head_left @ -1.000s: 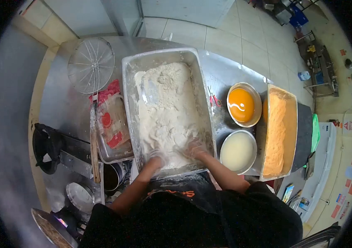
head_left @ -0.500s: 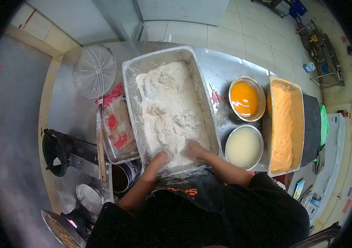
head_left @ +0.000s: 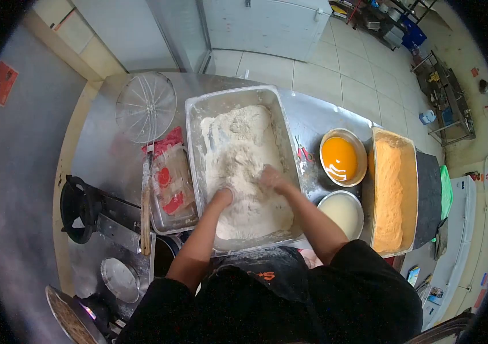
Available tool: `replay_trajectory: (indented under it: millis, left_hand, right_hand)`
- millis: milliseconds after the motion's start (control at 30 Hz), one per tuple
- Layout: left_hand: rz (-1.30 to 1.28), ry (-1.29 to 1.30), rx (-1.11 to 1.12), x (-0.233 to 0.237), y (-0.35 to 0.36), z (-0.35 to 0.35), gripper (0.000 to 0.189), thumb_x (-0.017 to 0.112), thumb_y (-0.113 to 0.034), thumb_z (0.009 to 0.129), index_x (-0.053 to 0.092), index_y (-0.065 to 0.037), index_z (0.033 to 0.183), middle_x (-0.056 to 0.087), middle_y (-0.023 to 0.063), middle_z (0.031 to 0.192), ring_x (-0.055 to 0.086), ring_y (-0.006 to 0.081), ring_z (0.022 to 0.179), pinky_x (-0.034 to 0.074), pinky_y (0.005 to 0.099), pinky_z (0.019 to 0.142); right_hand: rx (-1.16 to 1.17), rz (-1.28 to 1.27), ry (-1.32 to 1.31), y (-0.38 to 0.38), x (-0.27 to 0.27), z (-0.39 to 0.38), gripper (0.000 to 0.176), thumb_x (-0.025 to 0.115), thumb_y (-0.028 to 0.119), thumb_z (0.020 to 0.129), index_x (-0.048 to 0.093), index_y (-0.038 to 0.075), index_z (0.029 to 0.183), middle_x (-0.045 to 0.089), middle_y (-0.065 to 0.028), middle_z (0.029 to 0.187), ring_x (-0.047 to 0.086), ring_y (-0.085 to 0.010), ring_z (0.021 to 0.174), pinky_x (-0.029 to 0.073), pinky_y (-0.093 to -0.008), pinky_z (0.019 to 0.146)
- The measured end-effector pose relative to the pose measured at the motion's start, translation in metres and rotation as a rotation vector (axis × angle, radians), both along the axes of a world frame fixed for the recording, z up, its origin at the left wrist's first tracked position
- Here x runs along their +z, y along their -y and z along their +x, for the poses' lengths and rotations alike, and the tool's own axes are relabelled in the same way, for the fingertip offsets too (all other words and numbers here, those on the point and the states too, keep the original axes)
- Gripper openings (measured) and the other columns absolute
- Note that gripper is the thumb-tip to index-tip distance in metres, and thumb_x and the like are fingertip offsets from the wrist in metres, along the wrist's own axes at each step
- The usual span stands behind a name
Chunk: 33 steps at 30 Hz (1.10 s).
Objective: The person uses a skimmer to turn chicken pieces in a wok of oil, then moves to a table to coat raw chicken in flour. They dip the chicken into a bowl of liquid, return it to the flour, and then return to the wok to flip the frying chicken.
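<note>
Left hand (head_left: 225, 195) and right hand (head_left: 269, 176) in white flour (head_left: 247, 225), grip unclear.
Deep grey metal tray (head_left: 194, 150) walls hem them; round steel bowl (head_left: 361, 153) near its right edge.

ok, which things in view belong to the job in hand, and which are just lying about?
Job:
left hand and right hand, working the pale powder
metal tub holding it

Apparently lying about:
wire skimmer
red-handled scissors
orange liquid, pale liquid and orange mass: untouched, though possibly supplies
</note>
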<state>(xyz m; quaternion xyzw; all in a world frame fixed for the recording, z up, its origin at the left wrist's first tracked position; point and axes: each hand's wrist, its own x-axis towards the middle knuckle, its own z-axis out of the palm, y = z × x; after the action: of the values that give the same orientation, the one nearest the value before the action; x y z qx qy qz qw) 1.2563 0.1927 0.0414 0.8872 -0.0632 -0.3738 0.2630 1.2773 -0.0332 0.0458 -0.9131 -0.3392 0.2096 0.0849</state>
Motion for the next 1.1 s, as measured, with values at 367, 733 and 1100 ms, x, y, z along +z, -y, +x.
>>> replay_trajectory:
  millis: [367,733,1100]
  left_hand:
    - [0.246,0.521,-0.097,-0.023,0.011,0.046,0.045,0.051,-0.013,0.080,0.051,-0.001,0.123,0.050,0.0209,0.126,0.048,0.0321,0.116,0.035,0.0395,0.100]
    - [0.299,0.344,-0.298,0.011,0.013,-0.055,0.054,0.055,-0.028,0.078,0.050,0.004,0.122,0.041,0.0254,0.132,0.040,0.0337,0.122,0.028,0.0399,0.105]
    - [0.200,0.224,-0.234,-0.007,0.003,-0.094,0.055,0.059,-0.027,0.077,0.050,0.003,0.123,0.046,0.0230,0.127,0.046,0.0303,0.115,0.031,0.0382,0.101]
  right_hand:
    - [-0.359,0.072,0.030,-0.020,-0.055,0.010,0.028,0.059,0.020,0.075,0.063,0.003,0.097,0.063,-0.0144,0.088,0.060,-0.0271,0.079,0.048,-0.0389,0.072]
    - [-0.416,-0.215,-0.378,-0.029,-0.029,-0.079,0.042,0.064,0.027,0.075,0.060,0.001,0.108,0.062,-0.0165,0.085,0.061,-0.0274,0.079,0.047,-0.0365,0.073]
    - [-0.212,-0.327,-0.321,-0.026,-0.012,-0.117,0.056,0.055,0.045,0.080,0.058,-0.003,0.110,0.061,-0.0239,0.100,0.056,-0.0327,0.095,0.038,-0.0387,0.093]
